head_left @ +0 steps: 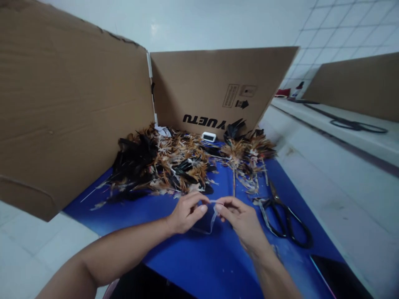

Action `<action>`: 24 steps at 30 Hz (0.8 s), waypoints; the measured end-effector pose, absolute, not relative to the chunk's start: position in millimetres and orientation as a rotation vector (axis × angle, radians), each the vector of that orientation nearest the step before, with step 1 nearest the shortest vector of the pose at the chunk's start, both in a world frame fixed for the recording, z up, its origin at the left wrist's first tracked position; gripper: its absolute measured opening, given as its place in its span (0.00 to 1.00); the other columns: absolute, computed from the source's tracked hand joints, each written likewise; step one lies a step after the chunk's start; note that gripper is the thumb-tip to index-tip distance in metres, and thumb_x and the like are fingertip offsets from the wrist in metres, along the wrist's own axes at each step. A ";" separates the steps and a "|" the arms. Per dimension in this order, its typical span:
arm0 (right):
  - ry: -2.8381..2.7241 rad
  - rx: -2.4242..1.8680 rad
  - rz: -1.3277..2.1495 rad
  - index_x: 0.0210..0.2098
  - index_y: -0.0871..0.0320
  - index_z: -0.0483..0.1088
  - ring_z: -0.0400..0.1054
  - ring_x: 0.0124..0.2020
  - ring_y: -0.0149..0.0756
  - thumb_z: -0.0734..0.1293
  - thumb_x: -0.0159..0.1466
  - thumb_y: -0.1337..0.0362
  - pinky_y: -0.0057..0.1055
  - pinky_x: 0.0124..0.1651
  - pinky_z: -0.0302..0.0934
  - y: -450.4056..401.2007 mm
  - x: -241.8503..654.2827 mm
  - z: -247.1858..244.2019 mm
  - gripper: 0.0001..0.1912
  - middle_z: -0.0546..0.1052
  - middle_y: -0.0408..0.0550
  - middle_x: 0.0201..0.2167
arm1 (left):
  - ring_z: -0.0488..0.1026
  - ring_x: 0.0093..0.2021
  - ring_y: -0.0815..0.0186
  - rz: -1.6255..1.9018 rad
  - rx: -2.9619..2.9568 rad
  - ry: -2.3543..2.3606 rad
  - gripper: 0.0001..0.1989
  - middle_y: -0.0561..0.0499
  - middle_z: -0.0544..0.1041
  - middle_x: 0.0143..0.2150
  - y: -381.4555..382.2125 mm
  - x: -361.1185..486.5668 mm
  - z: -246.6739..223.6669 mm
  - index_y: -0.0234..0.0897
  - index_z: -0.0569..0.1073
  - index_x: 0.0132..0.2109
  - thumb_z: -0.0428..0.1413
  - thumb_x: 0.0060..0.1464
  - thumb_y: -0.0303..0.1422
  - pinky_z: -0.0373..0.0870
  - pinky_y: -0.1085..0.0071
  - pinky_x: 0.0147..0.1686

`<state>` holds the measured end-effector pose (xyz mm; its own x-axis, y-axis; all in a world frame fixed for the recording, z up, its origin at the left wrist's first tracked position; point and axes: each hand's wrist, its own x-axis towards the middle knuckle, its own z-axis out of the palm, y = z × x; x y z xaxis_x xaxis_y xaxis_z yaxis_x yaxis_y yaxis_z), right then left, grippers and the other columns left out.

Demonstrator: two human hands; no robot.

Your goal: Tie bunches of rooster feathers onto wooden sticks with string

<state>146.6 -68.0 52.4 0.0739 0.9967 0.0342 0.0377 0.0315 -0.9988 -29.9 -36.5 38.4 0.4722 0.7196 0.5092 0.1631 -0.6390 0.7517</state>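
Observation:
Between my two hands runs a thin, clear, ribbon-like strip (213, 224), its loose part looping down over the blue table. My left hand (188, 211) pinches one part of it between thumb and fingers. Close beside it, my right hand (235, 211) grips the strip with thumb and forefinger. Just beyond the hands lies a large heap of brown and black feathers (177, 162). A smaller bunch of feathers (240, 153) sits to the right of it. Black-handled scissors (288, 220) rest on the table right of my right hand.
Cardboard panels stand at the left (71, 95) and the back (199, 83) of the blue table (199, 274). A small white digital device (208, 137) sits by the back panel. A dark phone (338, 276) lies at front right. Another pair of scissors (355, 124) lies on a ledge.

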 end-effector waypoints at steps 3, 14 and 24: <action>-1.204 -1.282 1.112 0.29 0.59 0.71 0.64 0.23 0.29 0.72 0.50 0.59 0.26 0.25 0.58 -67.3 143.2 47.9 0.11 0.72 0.42 0.21 | 0.62 0.22 0.75 0.959 1.890 0.760 0.14 0.52 0.70 0.31 -36.6 -25.5 37.7 0.35 0.70 0.39 0.53 0.51 0.41 0.58 0.78 0.22; -1.097 -1.197 1.252 0.32 0.58 0.70 0.63 0.20 0.28 0.73 0.49 0.59 0.25 0.23 0.56 -65.6 137.8 39.9 0.14 0.69 0.40 0.19 | 0.59 0.14 0.78 0.856 1.442 0.667 0.15 0.58 0.65 0.19 -28.8 -18.9 21.6 0.32 0.68 0.33 0.57 0.47 0.41 0.54 0.80 0.15; -1.054 -1.178 1.351 0.35 0.58 0.69 0.62 0.23 0.29 0.72 0.51 0.58 0.25 0.24 0.56 -65.2 146.1 42.7 0.16 0.71 0.43 0.22 | 0.60 0.15 0.79 0.894 1.339 0.622 0.16 0.53 0.70 0.25 -27.2 -17.1 24.3 0.31 0.67 0.33 0.58 0.46 0.42 0.55 0.80 0.15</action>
<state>146.1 -65.2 42.7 -0.0095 0.9945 -0.1046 -0.1406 -0.1049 -0.9845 -17.1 -27.2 24.3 0.5404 0.8345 0.1074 -0.1887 -0.0042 0.9820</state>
